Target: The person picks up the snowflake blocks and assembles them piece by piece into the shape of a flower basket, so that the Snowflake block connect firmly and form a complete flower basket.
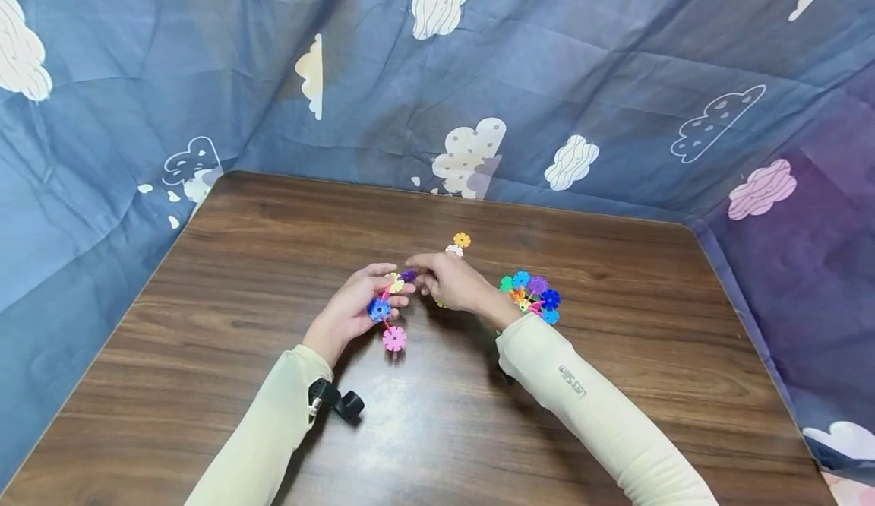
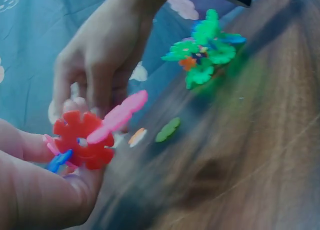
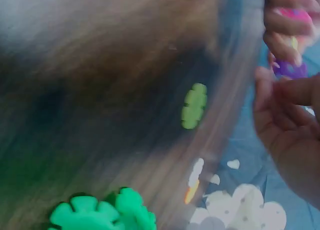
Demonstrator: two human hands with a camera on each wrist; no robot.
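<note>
My left hand (image 1: pixel 352 305) grips a short chain of slotted, flower-shaped plastic discs. In it the head view shows a pink disc (image 1: pixel 394 339), a blue disc (image 1: pixel 379 309), a yellow disc (image 1: pixel 395 283) and a purple disc (image 1: pixel 408 275) at the far end. A red disc (image 2: pixel 97 152) of the same chain faces the left wrist camera, with a pink one slotted into it. With thumb and fingertips, my right hand (image 1: pixel 454 282) pinches the purple disc, partly hidden by the fingers. Whether it is fully slotted into the yellow one cannot be seen.
A joined cluster of many-coloured discs (image 1: pixel 538 284) sits on the wooden table (image 1: pixel 615 369), right of the right wrist. Behind that hand lie a white disc (image 1: pixel 453 250) and an orange disc (image 1: pixel 462 240). A yellow-green disc (image 3: pixel 194 106) lies flat nearby.
</note>
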